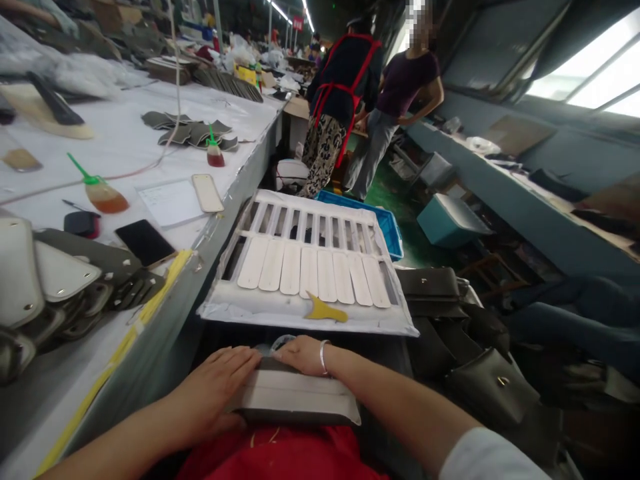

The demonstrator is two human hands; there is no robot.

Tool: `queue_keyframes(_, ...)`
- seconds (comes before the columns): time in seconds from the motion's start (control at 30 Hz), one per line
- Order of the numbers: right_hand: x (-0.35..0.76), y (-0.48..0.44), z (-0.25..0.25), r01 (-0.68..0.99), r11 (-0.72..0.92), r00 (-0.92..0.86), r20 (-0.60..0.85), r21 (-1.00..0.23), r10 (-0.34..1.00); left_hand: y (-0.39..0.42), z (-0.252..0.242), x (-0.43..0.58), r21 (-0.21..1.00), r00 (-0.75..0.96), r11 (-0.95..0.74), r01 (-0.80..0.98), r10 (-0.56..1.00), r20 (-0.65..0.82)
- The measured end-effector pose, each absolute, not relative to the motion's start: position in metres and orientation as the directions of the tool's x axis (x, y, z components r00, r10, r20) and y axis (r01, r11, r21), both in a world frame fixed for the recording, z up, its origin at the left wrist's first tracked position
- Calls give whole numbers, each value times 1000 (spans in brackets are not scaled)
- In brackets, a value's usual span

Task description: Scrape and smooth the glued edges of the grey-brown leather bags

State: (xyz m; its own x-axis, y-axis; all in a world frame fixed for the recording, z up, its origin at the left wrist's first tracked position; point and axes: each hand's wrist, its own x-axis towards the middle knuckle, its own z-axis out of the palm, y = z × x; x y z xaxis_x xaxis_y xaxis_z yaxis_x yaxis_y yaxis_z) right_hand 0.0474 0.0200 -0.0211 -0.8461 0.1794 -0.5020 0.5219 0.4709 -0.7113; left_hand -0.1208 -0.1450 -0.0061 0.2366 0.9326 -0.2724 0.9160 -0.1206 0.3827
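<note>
A grey-green leather bag piece [300, 392] with a pale panel lies across my lap over a red apron [280, 457]. My left hand [227, 377] grips its left end, fingers along the top and thumb on the near side. Bent over the far edge is my right hand [303, 355], its fingertips partly hidden. Beside those fingertips sits a clear, curved plastic thing [283, 342], too blurred to name. Just beyond, a white slatted rack [310, 317] bears a row of pale strips [285, 267] and a yellow forked piece [326, 310].
On the left table, leather parts [65, 270] lie near a phone [145, 241], a glue bottle [106, 195] and a smaller bottle [215, 155]. Dark bag pieces [495, 387] are piled at right. Beyond the rack are a blue crate [393, 233] and two standing people [340, 87].
</note>
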Motion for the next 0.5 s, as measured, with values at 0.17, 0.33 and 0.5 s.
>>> queue_keyframes(0.17, 47, 20, -23, 364, 570, -904, -427, -736, 26, -147, -11, -124, 369, 260, -148, 918, 924, -279)
queue_keyframes(0.33, 50, 12, -15, 347, 642, -911, -407, -683, 60, -142, -4, -122, 346, 259, -141, 928, 910, -325)
queue_keyframes(0.5, 60, 17, -11, 420, 633, -874, -476, -650, 91, -139, 6, -112, 308, 273, -164, 937, 894, -354)
